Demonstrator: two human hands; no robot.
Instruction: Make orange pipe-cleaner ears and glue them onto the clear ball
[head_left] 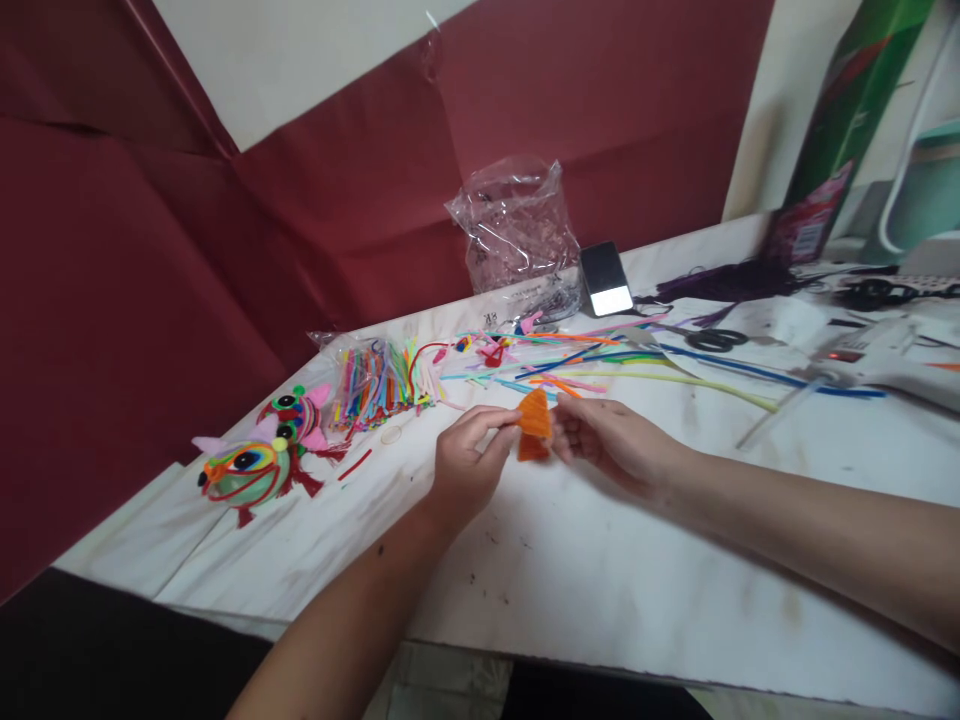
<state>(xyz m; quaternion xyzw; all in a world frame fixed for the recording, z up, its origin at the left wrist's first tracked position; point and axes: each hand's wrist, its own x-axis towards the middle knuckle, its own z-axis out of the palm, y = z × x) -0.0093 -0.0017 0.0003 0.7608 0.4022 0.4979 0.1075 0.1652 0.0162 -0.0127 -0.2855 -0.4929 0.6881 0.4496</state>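
Observation:
Both my hands meet over the middle of the white table (570, 560) on a small orange pipe-cleaner piece (534, 425), folded into a fan-like triangle. My left hand (469, 465) pinches its left edge between thumb and fingers. My right hand (615, 440) grips its right side with curled fingers. Just behind them lie loose coloured pipe cleaners (570, 365) spread across the table.
Two finished pipe-cleaner fish figures (259, 455) sit at the left near the table edge. A bag of coloured stems (375, 385), a crumpled clear plastic bag (517, 225), a phone (606, 278), scissors (712, 340) and a white glue gun (885, 355) lie further back and right.

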